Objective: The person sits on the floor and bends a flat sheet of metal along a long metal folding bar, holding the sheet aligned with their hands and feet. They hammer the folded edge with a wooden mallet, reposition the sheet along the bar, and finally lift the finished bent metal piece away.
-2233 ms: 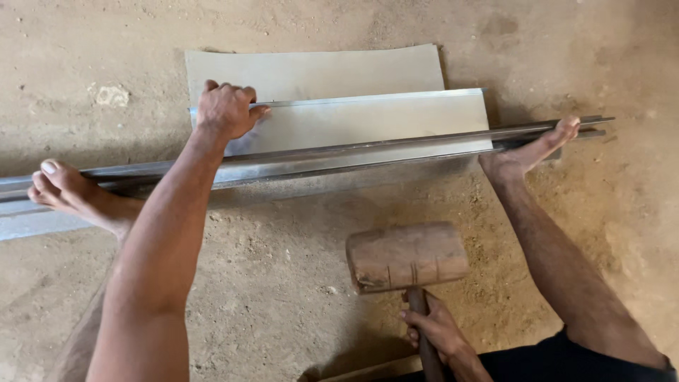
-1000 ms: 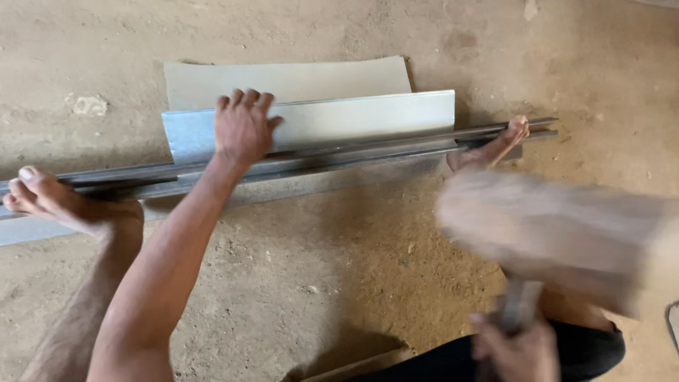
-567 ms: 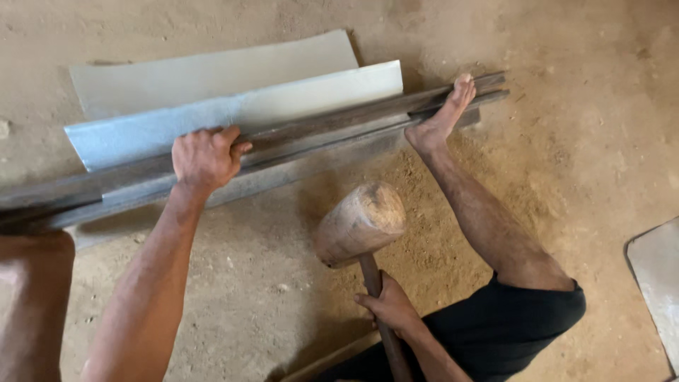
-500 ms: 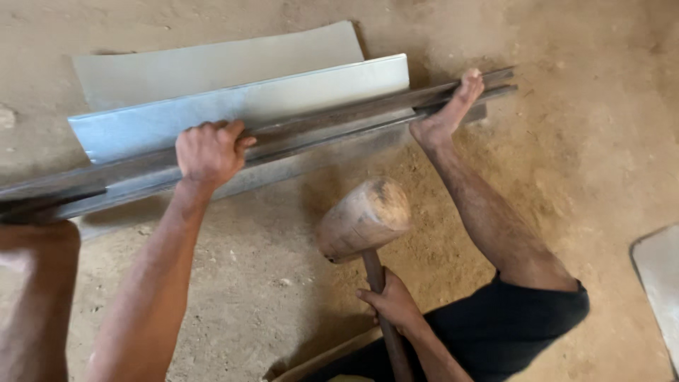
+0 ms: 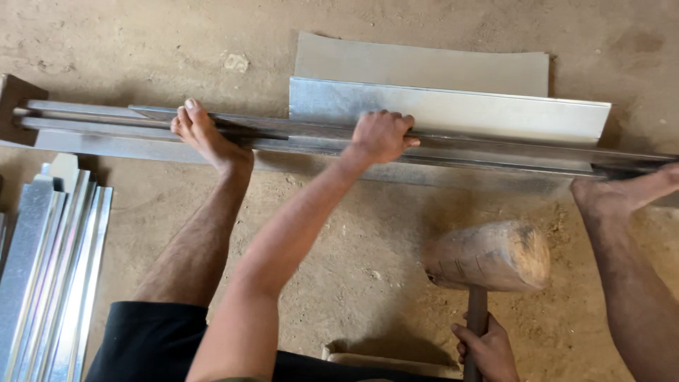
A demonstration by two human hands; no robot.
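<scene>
My left hand (image 5: 380, 136) grips the long steel angle bar (image 5: 495, 150) that lies across a bent sheet of galvanised metal (image 5: 453, 113) on the ground. The sheet's folded edge stands up behind the bar. My right hand (image 5: 488, 348) holds the handle of a large wooden mallet (image 5: 488, 256), whose head hangs above the dirt in front of the bar. Both my bare feet press on the bar, the left foot (image 5: 206, 136) to the left of my hand and the right foot (image 5: 622, 192) at the far right.
A stack of folded metal strips (image 5: 49, 269) lies on the ground at the lower left. A dark block (image 5: 13, 99) sits at the bar's left end. A flat sheet (image 5: 424, 64) lies behind the bent one. The floor is packed earth (image 5: 353, 262).
The view has swung left, bringing the left foot and the strip stack into sight. The mallet head has come down and to the right, lower over the dirt.
</scene>
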